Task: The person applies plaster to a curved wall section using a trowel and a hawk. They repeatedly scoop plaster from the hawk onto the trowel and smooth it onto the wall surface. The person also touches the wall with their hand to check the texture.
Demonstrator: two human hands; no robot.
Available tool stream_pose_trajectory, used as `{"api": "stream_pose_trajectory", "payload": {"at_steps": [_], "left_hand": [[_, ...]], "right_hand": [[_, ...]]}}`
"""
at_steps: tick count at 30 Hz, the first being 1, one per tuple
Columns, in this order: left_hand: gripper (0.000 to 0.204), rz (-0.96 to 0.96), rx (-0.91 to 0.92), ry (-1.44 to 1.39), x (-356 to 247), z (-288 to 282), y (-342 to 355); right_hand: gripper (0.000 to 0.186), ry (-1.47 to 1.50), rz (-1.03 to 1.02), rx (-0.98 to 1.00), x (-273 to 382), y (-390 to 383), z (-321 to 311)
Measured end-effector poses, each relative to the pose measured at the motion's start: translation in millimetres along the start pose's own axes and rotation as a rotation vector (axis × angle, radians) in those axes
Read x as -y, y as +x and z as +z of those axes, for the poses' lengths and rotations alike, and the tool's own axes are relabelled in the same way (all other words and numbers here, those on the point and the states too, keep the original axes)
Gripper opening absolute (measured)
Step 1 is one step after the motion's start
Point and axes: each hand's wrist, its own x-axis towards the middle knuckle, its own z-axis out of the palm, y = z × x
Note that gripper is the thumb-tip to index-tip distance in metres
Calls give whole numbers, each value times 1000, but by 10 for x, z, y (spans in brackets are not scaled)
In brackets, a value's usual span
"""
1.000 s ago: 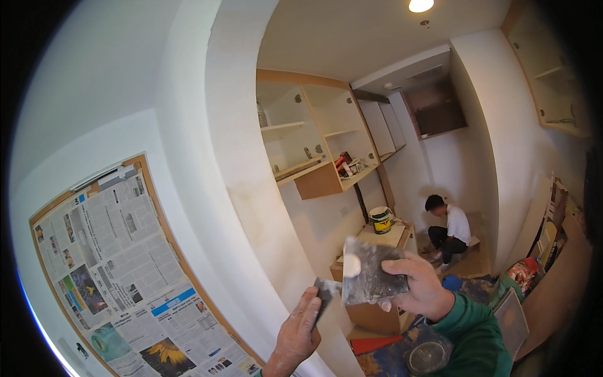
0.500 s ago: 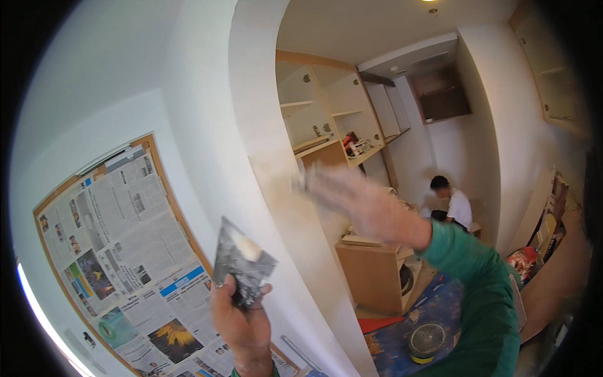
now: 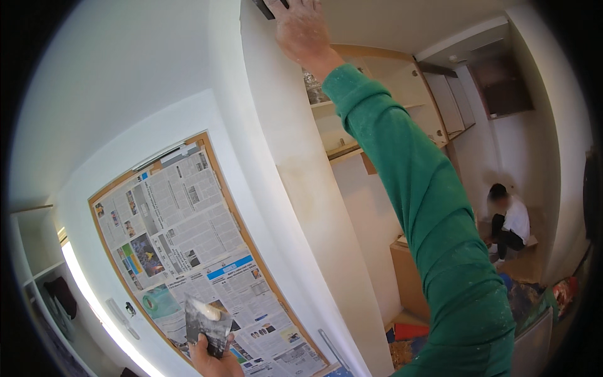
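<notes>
Your right hand (image 3: 304, 30), at the frame's top centre, has its fingers bent around a dark blade (image 3: 262, 8), partly cut off by the upper edge. Your left hand (image 3: 217, 363), lower left of centre, pinches a smeared metal plate (image 3: 202, 327) bearing a pale lump (image 3: 212, 310), before newspaper sheets (image 3: 173, 207).

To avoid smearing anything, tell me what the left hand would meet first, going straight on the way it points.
Probably the newspaper-covered panel, with the flat plate in the left hand reaching it first; how far off it stands is unclear.
</notes>
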Motion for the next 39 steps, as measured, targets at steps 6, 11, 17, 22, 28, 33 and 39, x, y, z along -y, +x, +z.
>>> {"api": "stream_pose_trajectory", "payload": {"at_steps": [6, 11, 17, 22, 28, 33, 39], "left_hand": [[23, -474, -288, -892, -324, 54, -252], [28, -395, -248, -616, -331, 109, -465], [27, -144, -137, -60, -132, 71, -577], [34, -377, -159, -817, -537, 520, -422], [27, -183, 109, -1000, -786, 734, 477], [24, -87, 213, -1010, -1175, 920, 643], [29, -105, 200, -972, -1249, 997, 585]], "right_hand": [[56, -81, 1, -51, -45, -17, 192], [61, 42, 6, 38, 102, -415, 172], [55, 50, 41, 26, 14, -161, -1], [51, 159, 58, -8, -217, -23, -130], [50, 777, -193, 330, 654, -932, -1269], [46, 933, -290, 532, 875, -992, -1979], [40, 966, -321, 550, 964, -1097, -1978]]}}
